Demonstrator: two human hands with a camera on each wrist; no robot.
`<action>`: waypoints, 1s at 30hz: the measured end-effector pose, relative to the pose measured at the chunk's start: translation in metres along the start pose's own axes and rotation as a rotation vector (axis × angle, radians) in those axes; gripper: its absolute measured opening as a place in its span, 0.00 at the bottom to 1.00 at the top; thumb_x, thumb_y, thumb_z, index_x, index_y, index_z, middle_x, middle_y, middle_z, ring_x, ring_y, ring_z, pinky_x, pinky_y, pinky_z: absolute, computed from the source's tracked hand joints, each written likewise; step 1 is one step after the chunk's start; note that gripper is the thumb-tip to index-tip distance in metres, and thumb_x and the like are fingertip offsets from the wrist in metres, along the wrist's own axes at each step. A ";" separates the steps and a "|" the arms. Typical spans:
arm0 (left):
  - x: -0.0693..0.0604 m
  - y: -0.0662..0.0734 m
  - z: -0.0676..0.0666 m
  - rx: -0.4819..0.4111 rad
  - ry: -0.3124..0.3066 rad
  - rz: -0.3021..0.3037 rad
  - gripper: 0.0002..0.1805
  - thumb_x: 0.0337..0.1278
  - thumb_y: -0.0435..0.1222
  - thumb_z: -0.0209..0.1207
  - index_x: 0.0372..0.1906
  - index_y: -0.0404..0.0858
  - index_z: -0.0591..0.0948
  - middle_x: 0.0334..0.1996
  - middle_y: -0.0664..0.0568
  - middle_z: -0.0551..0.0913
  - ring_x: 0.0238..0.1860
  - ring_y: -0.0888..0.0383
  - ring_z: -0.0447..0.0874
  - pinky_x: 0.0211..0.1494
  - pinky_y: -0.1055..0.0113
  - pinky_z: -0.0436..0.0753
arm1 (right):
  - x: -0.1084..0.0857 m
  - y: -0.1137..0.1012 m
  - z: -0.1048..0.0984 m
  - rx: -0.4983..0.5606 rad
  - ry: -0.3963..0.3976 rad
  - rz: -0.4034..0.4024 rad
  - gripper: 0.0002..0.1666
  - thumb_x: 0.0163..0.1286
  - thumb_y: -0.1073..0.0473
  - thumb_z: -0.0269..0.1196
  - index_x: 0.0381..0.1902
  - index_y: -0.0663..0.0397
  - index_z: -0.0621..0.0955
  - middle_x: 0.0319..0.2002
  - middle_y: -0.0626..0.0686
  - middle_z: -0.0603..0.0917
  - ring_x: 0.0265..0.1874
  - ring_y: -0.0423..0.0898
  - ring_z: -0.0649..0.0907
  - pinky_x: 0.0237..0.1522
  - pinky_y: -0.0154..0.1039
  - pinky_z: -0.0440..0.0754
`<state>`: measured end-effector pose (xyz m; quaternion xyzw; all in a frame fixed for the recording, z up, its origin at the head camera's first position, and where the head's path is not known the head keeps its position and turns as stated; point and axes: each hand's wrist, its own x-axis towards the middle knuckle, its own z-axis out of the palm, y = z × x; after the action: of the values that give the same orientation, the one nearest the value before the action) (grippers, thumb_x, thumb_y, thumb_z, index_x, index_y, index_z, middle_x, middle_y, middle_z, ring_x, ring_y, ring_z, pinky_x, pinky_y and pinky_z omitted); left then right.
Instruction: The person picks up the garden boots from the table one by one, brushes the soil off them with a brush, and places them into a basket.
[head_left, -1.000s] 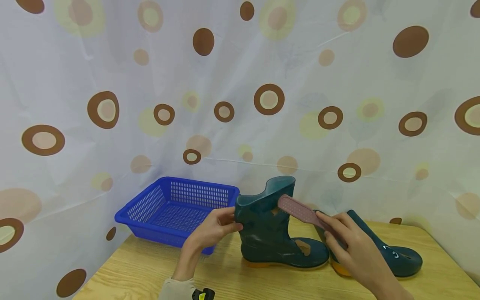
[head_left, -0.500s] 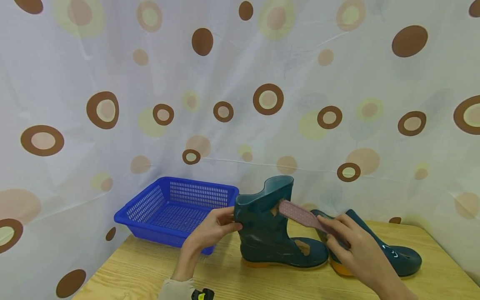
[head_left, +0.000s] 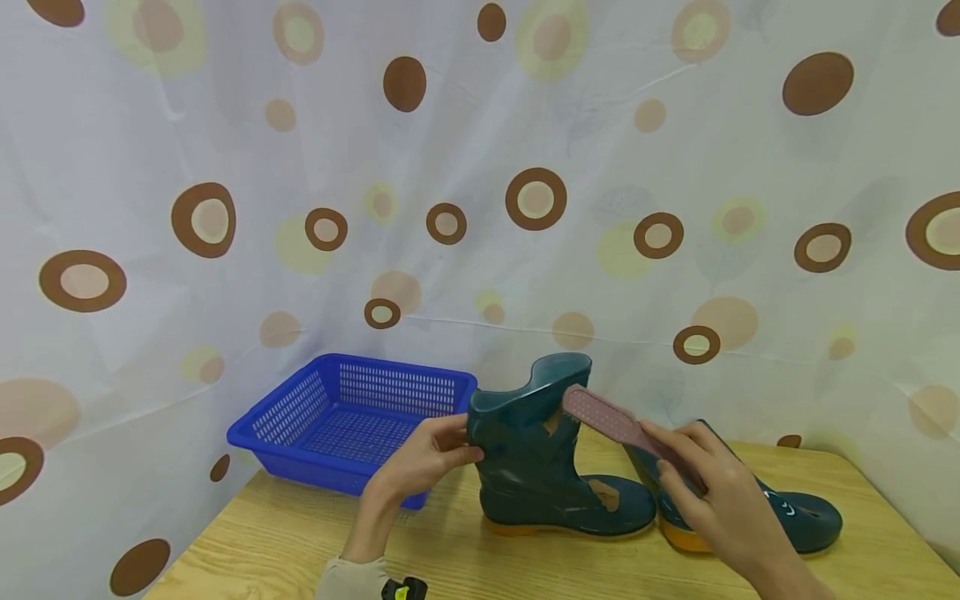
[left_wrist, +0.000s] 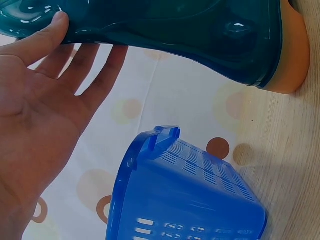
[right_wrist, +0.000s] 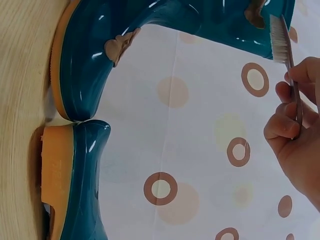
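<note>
A dark green rubber boot (head_left: 521,475) with an orange sole stands upright on the table, brown patches on its shaft and toe. My left hand (head_left: 426,457) grips the back of its shaft near the top; in the left wrist view the thumb lies on one side of the boot (left_wrist: 175,30), the fingers behind. My right hand (head_left: 716,492) holds a pink brush (head_left: 607,419) by its handle. In the right wrist view the pale bristles (right_wrist: 279,40) are at the upper shaft, close to a brown patch (right_wrist: 255,14); whether they touch is unclear.
A second green boot (head_left: 806,517) stands at the right, partly behind my right hand. A blue plastic basket (head_left: 330,477) sits at the back left. A dotted white curtain (head_left: 480,275) hangs behind the wooden table (head_left: 300,546).
Over the last second the brush dips down the shaft beside the brown patch, then comes back up and slightly right. My left hand and the boot stay almost still.
</note>
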<state>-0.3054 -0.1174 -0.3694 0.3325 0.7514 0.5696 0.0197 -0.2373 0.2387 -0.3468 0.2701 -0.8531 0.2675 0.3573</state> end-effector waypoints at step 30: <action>0.001 -0.003 0.000 0.001 0.011 -0.006 0.24 0.67 0.31 0.59 0.67 0.44 0.76 0.58 0.44 0.82 0.58 0.48 0.83 0.63 0.51 0.80 | -0.002 0.000 0.000 -0.031 -0.069 -0.023 0.28 0.60 0.72 0.67 0.58 0.46 0.82 0.38 0.38 0.74 0.27 0.29 0.67 0.26 0.28 0.64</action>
<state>-0.3077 -0.1174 -0.3715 0.3270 0.7528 0.5711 0.0173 -0.2363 0.2396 -0.3481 0.2832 -0.8658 0.2406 0.3351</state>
